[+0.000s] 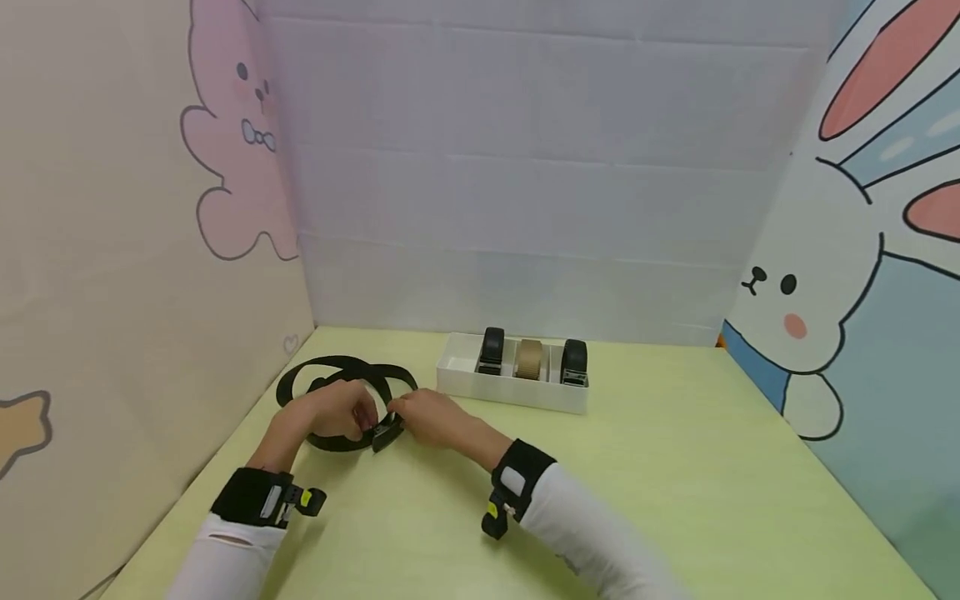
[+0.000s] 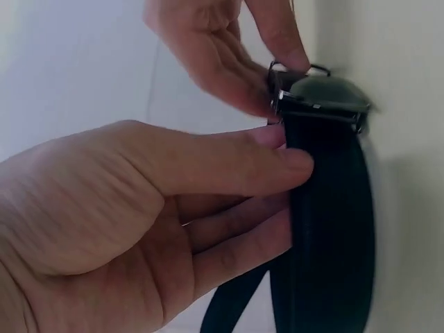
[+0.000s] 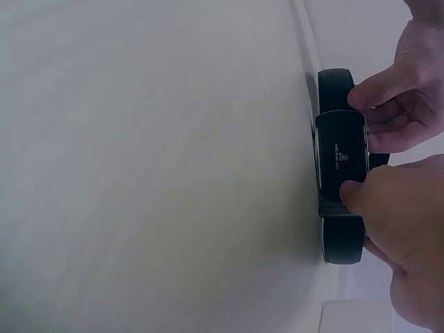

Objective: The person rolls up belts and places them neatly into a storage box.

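A black belt (image 1: 341, 443) lies in loose loops at the left of the table. My left hand (image 1: 337, 410) pinches its strap (image 2: 333, 229) between thumb and fingers, close beside the buckle. With thumb and fingers, my right hand (image 1: 431, 417) grips the dark metal buckle (image 3: 341, 152) from the other side. The right wrist view shows the buckle's smooth front plate with small lettering, standing on edge near the table. In the left wrist view the buckle's wire frame sticks out at the end of the strap.
Behind the hands stands a white divided tray (image 1: 517, 390). It holds a rolled black belt (image 1: 491, 350), a rolled tan belt (image 1: 528, 360) and another rolled black belt (image 1: 574, 362). Walls with cartoon prints border the yellow-green table (image 1: 675, 467).
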Tool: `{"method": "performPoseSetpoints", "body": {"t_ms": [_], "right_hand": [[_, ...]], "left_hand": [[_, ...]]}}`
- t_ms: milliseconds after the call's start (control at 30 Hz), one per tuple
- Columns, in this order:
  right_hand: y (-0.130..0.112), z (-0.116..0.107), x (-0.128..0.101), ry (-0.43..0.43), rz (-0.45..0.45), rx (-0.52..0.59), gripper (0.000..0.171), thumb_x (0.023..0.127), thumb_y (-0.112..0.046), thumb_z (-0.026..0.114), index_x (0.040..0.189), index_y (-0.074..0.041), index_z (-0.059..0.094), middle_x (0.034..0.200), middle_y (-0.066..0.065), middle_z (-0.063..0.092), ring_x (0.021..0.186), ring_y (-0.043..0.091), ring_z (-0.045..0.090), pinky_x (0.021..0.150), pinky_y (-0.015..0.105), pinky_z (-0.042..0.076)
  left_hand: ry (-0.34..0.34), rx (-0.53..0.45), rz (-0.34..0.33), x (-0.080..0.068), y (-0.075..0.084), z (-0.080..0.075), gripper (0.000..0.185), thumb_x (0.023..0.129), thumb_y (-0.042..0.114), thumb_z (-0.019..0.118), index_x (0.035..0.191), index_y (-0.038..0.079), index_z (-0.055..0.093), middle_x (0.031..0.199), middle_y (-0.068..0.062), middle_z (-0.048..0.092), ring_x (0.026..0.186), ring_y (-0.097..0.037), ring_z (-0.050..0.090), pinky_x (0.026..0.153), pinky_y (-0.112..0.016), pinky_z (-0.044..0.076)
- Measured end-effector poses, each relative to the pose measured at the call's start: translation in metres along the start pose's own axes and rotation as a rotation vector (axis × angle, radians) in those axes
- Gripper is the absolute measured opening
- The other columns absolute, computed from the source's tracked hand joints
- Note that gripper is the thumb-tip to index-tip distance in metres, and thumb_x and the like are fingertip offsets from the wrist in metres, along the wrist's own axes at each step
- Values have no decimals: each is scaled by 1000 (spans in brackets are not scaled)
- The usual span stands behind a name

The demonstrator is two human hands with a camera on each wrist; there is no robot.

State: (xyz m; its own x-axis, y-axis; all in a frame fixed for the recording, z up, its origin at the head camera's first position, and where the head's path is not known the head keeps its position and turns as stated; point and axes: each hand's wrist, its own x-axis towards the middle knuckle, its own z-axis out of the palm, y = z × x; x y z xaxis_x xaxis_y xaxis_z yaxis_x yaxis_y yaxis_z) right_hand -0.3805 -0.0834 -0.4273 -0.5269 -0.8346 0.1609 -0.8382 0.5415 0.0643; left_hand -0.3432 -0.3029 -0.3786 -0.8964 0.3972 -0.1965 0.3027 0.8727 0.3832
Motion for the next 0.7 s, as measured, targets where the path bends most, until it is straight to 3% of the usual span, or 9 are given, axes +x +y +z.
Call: {"method": "performPoseSetpoints", "body": {"t_ms": [133,300,467,700], "right_hand": [[3,-8,-44,-6,-51,120,19,110,-16,75,128,-17,80,119,-3,84,109,12,80,93,26,61],[13,-23,-103,-27,-106,166,14,107,-15,80,120,-16,82,114,-3,84,102,9,79,90,23,60],[31,-38,-157,-100,-99,245,13,106,-14,80,118,-18,83,114,-6,85,102,3,77,91,20,60],[64,-56,-225,-129,-62,362,13,103,-9,82,113,-17,84,109,-7,85,99,1,76,90,23,62]], "left_hand": [[-58,6,40,-6,28,10,23,87,-9,84,98,11,84,94,4,80,88,-9,71,81,-33,63],[-52,35,143,-2,63,32,19,91,0,88,85,17,82,79,9,73,72,-5,63,69,-26,55],[-52,79,287,3,94,48,24,92,1,89,79,17,76,72,13,65,67,1,54,66,-21,49],[-127,100,451,2,132,64,21,95,4,87,83,18,79,76,17,70,70,9,56,70,-15,51]]}}
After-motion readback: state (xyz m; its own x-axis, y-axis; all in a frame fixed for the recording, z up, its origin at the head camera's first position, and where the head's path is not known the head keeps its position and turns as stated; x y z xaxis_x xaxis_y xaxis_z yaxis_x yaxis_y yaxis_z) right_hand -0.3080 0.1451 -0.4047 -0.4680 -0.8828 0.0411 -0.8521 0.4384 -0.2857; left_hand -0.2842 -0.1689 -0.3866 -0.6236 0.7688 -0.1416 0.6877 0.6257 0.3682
